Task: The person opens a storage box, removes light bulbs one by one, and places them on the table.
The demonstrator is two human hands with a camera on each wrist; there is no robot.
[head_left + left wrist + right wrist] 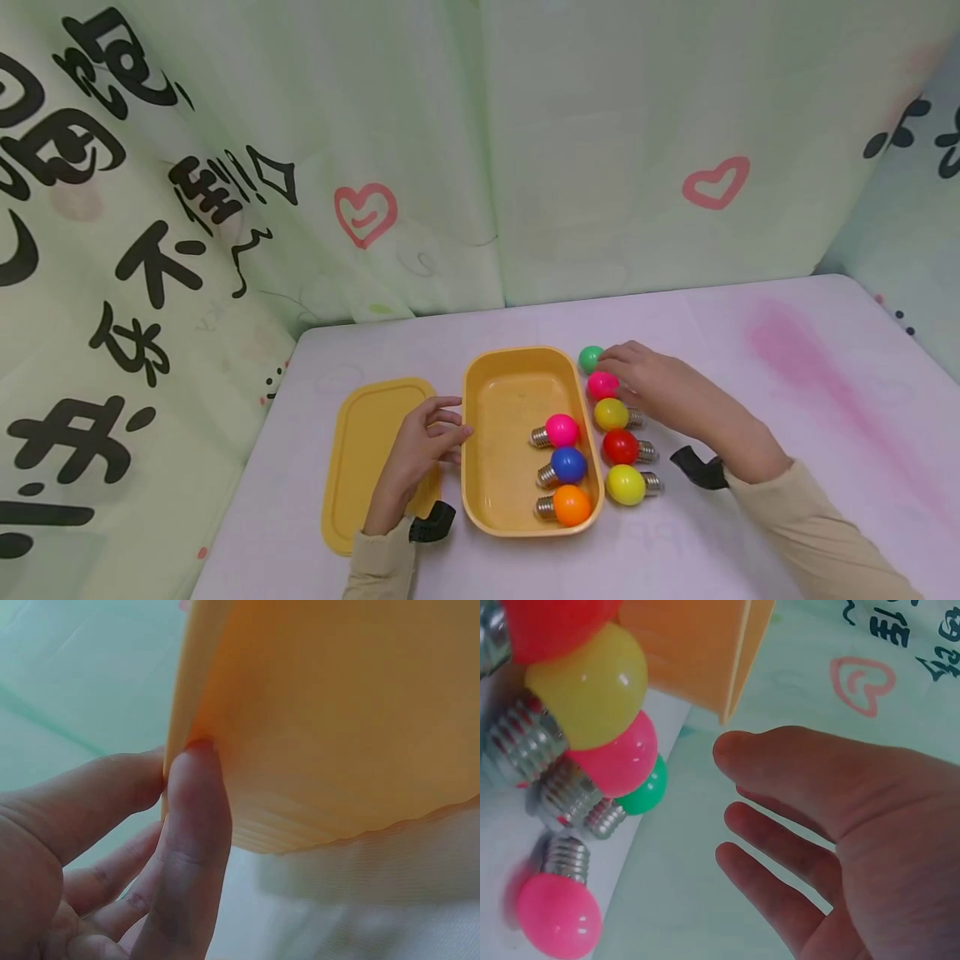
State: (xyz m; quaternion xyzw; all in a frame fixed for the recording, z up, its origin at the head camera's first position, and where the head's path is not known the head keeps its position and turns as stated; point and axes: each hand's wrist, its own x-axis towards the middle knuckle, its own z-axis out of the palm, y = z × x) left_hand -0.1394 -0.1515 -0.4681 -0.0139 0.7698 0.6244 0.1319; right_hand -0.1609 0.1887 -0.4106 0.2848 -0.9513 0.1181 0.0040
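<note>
A yellow plastic box [495, 400] holds a pink bulb [562, 431], a blue bulb [568, 465] and an orange bulb [572, 506] along its right side. My left hand [427, 442] pinches the box's left rim between thumb and finger, as the left wrist view shows close up. Over the far end of a row of toy bulbs, my right hand [660, 387] has its fingers loosely extended with nothing in them. Nearest to it are a green bulb [590, 359] and a pink bulb [602, 385]. Another pink bulb [559, 915], hidden in the head view, shows in the right wrist view.
Nearer in the row lie a yellow bulb [611, 414], a red bulb [620, 447] and another yellow bulb [626, 485], close beside the box. A flat yellow lid [360, 467] lies left of the box, partly under the left forearm. Printed curtain [585, 167] hangs behind the table [750, 367].
</note>
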